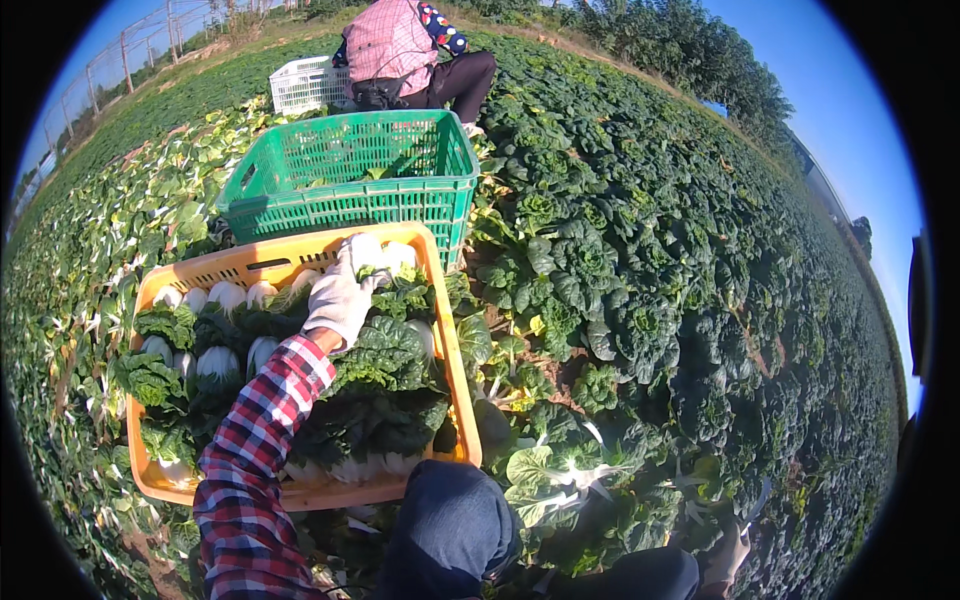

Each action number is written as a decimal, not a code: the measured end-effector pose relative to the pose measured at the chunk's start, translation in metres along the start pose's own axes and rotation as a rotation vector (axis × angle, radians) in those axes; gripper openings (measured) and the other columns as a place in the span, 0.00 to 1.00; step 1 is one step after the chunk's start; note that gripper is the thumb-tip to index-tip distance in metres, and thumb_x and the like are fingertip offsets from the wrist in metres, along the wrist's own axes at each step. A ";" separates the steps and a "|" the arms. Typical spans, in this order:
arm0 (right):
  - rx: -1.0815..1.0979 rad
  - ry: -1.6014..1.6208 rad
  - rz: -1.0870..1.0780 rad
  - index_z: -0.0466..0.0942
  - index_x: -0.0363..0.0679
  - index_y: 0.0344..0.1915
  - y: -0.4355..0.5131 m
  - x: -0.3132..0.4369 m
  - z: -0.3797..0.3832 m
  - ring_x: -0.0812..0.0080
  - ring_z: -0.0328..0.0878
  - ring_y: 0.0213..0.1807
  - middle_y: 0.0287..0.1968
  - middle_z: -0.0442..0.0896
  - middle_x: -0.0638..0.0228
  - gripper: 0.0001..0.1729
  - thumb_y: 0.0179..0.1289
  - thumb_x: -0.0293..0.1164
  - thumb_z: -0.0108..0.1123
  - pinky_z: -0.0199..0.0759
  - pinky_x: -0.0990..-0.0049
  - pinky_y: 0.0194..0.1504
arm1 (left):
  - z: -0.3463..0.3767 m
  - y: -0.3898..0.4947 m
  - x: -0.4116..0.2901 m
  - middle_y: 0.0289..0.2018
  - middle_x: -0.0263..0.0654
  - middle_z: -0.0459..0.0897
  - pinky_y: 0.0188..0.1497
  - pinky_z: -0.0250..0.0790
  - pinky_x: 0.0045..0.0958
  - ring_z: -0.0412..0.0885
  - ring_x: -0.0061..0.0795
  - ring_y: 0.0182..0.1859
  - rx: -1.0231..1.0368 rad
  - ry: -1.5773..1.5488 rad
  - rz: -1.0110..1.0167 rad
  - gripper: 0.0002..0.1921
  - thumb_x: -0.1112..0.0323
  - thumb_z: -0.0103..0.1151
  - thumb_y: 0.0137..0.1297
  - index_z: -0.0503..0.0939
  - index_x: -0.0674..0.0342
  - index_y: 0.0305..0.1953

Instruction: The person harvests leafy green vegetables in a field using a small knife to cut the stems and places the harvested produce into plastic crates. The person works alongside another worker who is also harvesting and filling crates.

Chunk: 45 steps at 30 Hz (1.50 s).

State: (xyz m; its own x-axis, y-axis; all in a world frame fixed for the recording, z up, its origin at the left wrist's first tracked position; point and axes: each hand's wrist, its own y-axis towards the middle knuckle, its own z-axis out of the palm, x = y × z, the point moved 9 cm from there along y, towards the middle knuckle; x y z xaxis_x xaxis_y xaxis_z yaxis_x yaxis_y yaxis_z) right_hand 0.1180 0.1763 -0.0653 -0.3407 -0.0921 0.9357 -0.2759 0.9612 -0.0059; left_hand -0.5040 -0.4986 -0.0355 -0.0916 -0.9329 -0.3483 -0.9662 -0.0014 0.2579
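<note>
My left hand (341, 296), in a pale work glove and a plaid sleeve, reaches into an orange plastic crate (459, 390). Its fingers are closed around the white base of a leafy green head, like bok choy (365, 251), at the crate's far side. Rows of similar heads (217, 362) fill the crate, white bases showing among dark crinkled leaves. At the lower right my right hand (726, 559) is partly in shadow near my knee. It grips a knife (759, 501) whose blade points up and away; the handle is mostly hidden.
Beyond the orange crate stands a green plastic crate (345, 199) with a few leaves inside. A person (394, 52) crouches farther off beside a white crate (307, 86). Uncut leafy plants (600, 247) grow on the right. Cut leaves (574, 480) lie beside my knee (454, 525).
</note>
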 end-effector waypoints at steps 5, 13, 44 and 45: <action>-0.166 0.164 0.225 0.79 0.39 0.33 -0.052 -0.073 -0.062 0.82 0.70 0.19 0.22 0.75 0.75 0.05 0.63 0.29 0.62 0.61 0.78 0.21 | -0.013 0.018 0.010 0.51 0.48 0.84 0.55 0.72 0.42 0.82 0.50 0.53 0.045 -0.301 0.005 0.28 0.58 0.57 0.71 0.66 0.57 0.69; -0.295 0.107 0.351 0.81 0.39 0.35 -0.114 -0.105 -0.091 0.85 0.68 0.19 0.23 0.77 0.77 0.05 0.64 0.28 0.62 0.61 0.81 0.21 | 0.043 0.018 -0.006 0.44 0.59 0.82 0.44 0.73 0.50 0.82 0.59 0.42 -0.004 0.210 0.235 0.40 0.46 0.53 0.72 0.51 0.55 0.77; -0.179 0.462 0.503 0.74 0.41 0.30 0.126 -0.324 0.002 0.78 0.68 0.17 0.20 0.73 0.73 0.20 0.75 0.44 0.52 0.62 0.74 0.20 | 0.254 -0.574 -0.746 0.52 0.40 0.78 0.54 0.69 0.40 0.74 0.41 0.54 0.562 -0.047 2.066 0.19 0.60 0.60 0.64 0.78 0.60 0.54; -0.207 0.438 0.518 0.73 0.37 0.27 0.132 -0.328 -0.003 0.76 0.71 0.18 0.20 0.75 0.69 0.24 0.75 0.45 0.50 0.66 0.71 0.21 | 0.266 -0.596 -0.761 0.48 0.39 0.78 0.50 0.70 0.39 0.75 0.39 0.49 0.564 -0.076 2.105 0.17 0.60 0.59 0.63 0.78 0.60 0.51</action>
State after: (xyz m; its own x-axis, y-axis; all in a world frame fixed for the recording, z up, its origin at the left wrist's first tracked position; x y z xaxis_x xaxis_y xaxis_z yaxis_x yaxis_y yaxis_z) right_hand 0.1959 0.3343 -0.3721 0.0227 0.4614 0.8869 0.0154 0.8869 -0.4617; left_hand 0.0778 0.3075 -0.1637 -0.8093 0.5871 -0.0165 0.5873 0.8093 -0.0099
